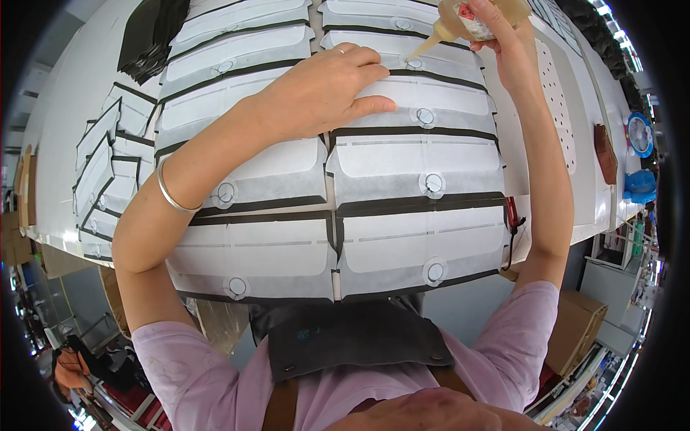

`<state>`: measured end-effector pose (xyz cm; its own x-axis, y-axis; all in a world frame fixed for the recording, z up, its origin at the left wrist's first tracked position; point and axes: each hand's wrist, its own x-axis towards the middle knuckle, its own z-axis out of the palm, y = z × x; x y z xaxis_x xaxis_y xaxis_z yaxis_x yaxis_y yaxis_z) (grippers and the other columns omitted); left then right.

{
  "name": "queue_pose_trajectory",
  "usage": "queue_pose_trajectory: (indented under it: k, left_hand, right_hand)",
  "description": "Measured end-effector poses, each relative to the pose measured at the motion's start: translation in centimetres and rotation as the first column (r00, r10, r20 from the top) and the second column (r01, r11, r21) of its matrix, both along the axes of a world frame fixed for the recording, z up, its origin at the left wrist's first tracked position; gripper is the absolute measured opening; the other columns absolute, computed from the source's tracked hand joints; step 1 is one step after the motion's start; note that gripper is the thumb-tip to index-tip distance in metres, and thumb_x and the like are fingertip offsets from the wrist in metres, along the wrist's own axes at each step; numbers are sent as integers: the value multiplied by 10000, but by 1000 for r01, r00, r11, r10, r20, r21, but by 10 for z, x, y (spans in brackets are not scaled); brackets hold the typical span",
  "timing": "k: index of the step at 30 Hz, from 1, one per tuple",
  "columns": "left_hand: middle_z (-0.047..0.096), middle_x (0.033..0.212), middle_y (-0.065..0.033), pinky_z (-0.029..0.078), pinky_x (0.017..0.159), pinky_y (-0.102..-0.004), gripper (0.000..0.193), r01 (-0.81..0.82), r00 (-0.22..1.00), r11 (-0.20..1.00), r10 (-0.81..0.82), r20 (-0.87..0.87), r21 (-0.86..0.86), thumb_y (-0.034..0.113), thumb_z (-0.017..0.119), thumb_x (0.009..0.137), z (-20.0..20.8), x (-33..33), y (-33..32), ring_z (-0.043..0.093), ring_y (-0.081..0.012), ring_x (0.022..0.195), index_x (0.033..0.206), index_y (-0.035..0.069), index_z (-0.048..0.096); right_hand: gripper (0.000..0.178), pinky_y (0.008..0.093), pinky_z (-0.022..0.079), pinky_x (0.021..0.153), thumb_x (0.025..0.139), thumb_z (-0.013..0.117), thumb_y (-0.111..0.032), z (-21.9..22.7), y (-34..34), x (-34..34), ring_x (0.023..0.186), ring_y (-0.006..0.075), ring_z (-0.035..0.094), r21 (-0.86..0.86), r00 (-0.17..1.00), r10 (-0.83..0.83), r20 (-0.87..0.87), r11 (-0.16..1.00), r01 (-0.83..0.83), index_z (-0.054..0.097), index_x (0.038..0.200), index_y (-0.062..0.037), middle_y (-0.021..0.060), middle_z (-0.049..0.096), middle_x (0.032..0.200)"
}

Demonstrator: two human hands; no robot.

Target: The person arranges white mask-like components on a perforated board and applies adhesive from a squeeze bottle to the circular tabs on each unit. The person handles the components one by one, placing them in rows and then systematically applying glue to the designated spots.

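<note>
At the far left, a loose pile of white, black-edged pieces (100,176) lies on the table (57,144), with a black stack of sheets (152,36) above it. Next, the left hand (323,90) reaches across the gap between two columns of white panels with dark borders, palm down and holding nothing, its fingers close together and slightly bent, the thumb spread away. Just beyond its fingertips is a round disc (415,64) on a right-column panel (456,66). A bottle (454,21) slants over that panel, nozzle tip near the disc; whether they touch, I cannot tell. The right hand (509,43) pinches the bottle between thumb and fingers, left of a perforated board (559,108)
</note>
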<state>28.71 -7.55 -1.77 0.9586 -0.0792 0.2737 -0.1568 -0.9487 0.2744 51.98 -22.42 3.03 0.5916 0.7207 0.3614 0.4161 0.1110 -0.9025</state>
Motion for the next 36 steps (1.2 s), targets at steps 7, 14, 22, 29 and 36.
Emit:
queue_pose_trajectory:
  k: [7,14,22,29,36]
  left_hand:
    - [611,1290,-170,491,1022,-418,520,-4,1000,1000,4,31,7,417,580,1010,-3,0,0,576,-331,1199,1232,-49,646]
    - [611,1295,-178,488,1029,-420,521,-12,1000,1000,12,12,13,416,587,1006,-1,1,0,574,-335,1206,1225,-53,650]
    - [611,1302,-185,486,1032,-423,534,-7,1000,1000,7,9,9,430,588,1002,0,1,-1,570,-341,1219,1227,-50,652]
    - [613,1303,-185,485,1033,-423,530,-23,1000,999,22,7,25,421,594,1000,0,-3,-1,570,-342,1220,1236,-50,651]
    - [604,1318,-179,473,1048,-421,528,-16,1000,1000,16,11,-1,416,605,993,0,1,-2,558,-340,1236,1250,-44,644]
  right_hand:
    - [468,275,538,668,919,739,-357,12,-5,7,868,147,660,-45,991,47,126,998,-42,601,1212,-18,76,669,1013]
    - [482,305,527,829,902,751,-334,6,5,-3,952,161,656,-53,986,12,169,999,-3,615,1232,-10,76,687,1019]
    - [440,292,527,787,882,781,-297,15,3,-5,916,145,648,-82,981,99,169,993,-86,630,1188,-18,63,683,1015]
    - [535,288,539,784,853,820,-321,30,-4,-5,922,153,660,-157,962,118,248,984,-80,604,1234,-15,71,678,1046]
    - [595,310,548,835,823,851,-334,45,-26,-20,941,169,669,32,969,-34,244,999,26,596,1245,-1,91,682,1075]
